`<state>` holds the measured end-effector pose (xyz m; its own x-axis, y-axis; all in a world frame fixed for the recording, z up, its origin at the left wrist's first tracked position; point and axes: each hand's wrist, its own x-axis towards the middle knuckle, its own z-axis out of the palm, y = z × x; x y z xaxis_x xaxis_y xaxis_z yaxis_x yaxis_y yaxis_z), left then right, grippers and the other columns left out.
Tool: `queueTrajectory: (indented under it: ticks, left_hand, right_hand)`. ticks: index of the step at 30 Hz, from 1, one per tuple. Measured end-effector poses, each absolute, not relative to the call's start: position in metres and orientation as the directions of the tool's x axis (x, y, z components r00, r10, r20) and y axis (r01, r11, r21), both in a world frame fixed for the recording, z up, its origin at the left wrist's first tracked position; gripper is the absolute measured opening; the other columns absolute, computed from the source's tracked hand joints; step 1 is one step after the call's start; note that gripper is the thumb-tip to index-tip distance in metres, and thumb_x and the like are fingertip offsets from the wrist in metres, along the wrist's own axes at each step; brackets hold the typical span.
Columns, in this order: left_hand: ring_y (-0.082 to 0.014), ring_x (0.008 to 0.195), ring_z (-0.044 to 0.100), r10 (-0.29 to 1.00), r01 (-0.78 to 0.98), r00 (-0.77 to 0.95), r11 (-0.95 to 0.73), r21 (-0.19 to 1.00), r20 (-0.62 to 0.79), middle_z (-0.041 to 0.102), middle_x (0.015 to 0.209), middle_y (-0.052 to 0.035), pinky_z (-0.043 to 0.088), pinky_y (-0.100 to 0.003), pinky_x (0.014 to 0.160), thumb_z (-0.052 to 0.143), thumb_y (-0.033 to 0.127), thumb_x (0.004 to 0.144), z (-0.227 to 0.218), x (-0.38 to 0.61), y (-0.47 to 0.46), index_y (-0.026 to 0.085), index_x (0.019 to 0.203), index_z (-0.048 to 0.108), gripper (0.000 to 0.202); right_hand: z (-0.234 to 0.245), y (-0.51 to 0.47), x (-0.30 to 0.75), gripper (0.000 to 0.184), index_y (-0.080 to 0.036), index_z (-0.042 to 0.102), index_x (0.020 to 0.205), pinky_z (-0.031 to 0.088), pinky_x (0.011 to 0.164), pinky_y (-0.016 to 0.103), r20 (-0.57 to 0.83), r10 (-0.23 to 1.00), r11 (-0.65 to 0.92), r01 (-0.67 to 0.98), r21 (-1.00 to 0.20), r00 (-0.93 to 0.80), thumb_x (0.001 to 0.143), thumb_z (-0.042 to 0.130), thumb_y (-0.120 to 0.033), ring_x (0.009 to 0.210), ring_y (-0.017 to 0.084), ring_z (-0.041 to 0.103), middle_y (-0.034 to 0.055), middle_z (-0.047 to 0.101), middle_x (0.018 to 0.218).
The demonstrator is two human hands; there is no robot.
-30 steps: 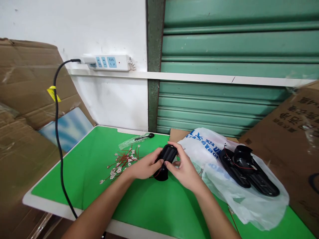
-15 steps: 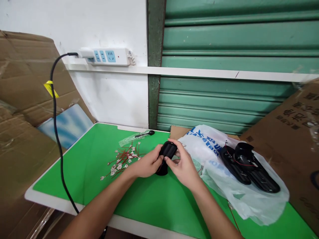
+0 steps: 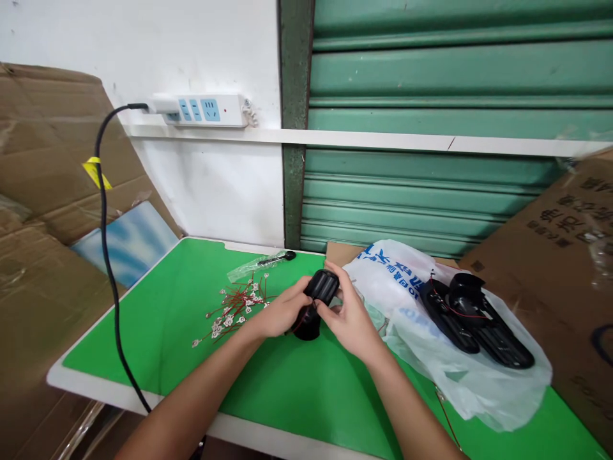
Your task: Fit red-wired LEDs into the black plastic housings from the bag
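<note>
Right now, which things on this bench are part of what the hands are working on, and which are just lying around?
In hand:
- black plastic housing with a red wire, held by left hand and right hand
- same kind of black housings on the white plastic bag
- red-wired contact pieces

Lying about:
- clear packet
- power strip
- black cable
- cardboard boxes

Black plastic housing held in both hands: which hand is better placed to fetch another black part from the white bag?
Probably the right hand. The bag with the black parts lies just to its right, while the left hand grips the housing from the far side, nearer the red wires.
</note>
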<state>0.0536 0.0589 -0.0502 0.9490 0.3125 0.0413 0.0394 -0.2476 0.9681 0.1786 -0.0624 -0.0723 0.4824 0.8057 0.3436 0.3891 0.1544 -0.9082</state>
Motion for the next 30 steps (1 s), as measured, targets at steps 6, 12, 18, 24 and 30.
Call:
queueTrajectory:
  ticks: [6,12,18,24,30]
  left_hand:
    - [-0.0216,0.102,0.053,0.374,0.059,0.919,0.186,0.981,-0.126,0.061,0.113,-0.0074,0.041,-0.030,0.089,0.061,0.040,0.080,-0.058,0.060,0.059,0.013,0.126,0.054,0.054]
    - [-0.0244,0.114,0.054,0.307,0.049,0.940,0.316,0.948,-0.151,0.061,0.127,-0.0102,0.041,-0.031,0.096,0.075,0.043,0.075,-0.060,0.058,0.060,0.015,0.136,0.049,0.072]
    - [-0.0284,0.137,0.043,0.232,-0.042,0.973,0.173,0.984,0.001,0.048,0.148,-0.0135,0.036,-0.035,0.109,0.071,0.048,0.087,-0.062,0.055,0.064,0.017,0.143,0.046,0.069]
    - [-0.0253,0.110,0.063,0.333,-0.112,0.943,0.275,0.955,0.014,0.065,0.128,-0.0142,0.048,-0.034,0.096,0.077,0.035,0.080,-0.043,0.052,0.071,0.013,0.131,0.059,0.058]
    - [-0.0191,0.085,0.066,0.690,-0.575,0.724,0.617,0.537,-0.018,0.069,0.107,-0.0159,0.052,-0.026,0.065,0.051,0.027,0.086,-0.006,0.023,0.114,0.003,0.116,0.063,0.041]
  right_hand:
    - [-0.071,-0.061,0.179,0.070,-0.022,0.041,0.148,0.058,0.067,0.028,0.267,0.813,0.118,0.302,-0.946,0.518,0.083,0.065,-0.033,0.105,0.023,0.067,0.0144,0.054,0.140]
    - [-0.064,-0.062,0.185,0.066,-0.019,0.047,0.146,0.062,0.069,0.033,0.153,0.859,0.106,0.122,-0.987,0.489,0.087,0.061,-0.045,0.096,0.022,0.068,0.0151,0.057,0.138]
    - [-0.062,-0.061,0.187,0.073,-0.018,0.050,0.143,0.062,0.064,0.036,0.076,0.851,0.098,-0.015,-0.995,0.520,0.079,0.071,-0.047,0.090,0.023,0.068,0.0162,0.060,0.131]
    - [-0.065,-0.057,0.183,0.056,-0.019,0.052,0.133,0.057,0.057,0.031,0.257,0.707,0.209,0.153,-0.966,0.659,0.086,0.067,-0.047,0.082,0.020,0.067,0.0138,0.063,0.117]
    - [-0.076,-0.048,0.144,0.009,-0.018,0.061,0.100,0.047,0.077,0.033,0.796,0.532,0.210,0.865,-0.456,0.290,0.095,0.054,-0.015,0.087,0.019,0.058,0.0055,0.063,0.090]
